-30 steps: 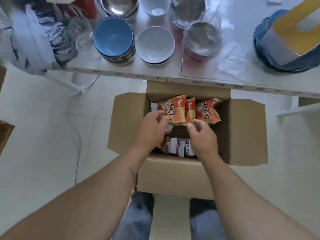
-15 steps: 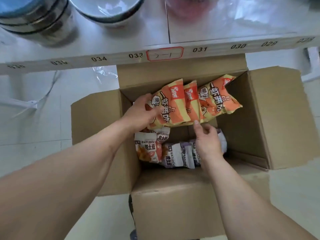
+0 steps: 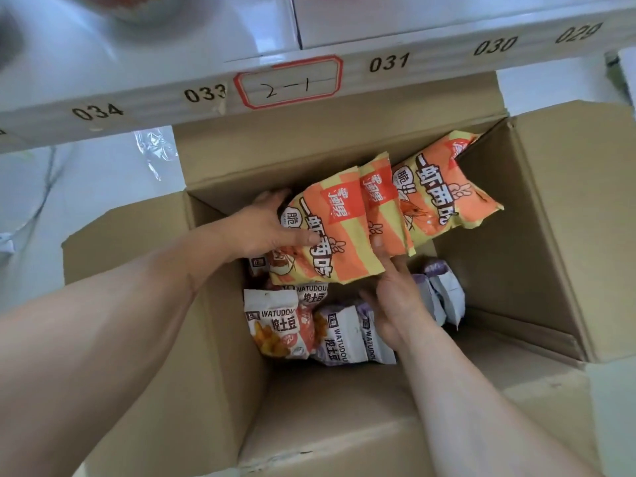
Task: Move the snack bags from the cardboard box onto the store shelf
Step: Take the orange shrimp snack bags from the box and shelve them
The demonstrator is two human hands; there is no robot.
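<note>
Inside the open cardboard box [image 3: 537, 215], three glossy orange-and-yellow snack bags [image 3: 347, 232] were held fanned together. The leftmost bag was gripped by the left hand [image 3: 272, 225], thumb on its face, while the bags' lower edge was touched from below by the right hand [image 3: 395, 297], fingers extended. Lower down, several crinkled white and purple packets [image 3: 340, 335] were seen. Above, the white shelf [image 3: 144, 46] carried numbered labels.
</note>
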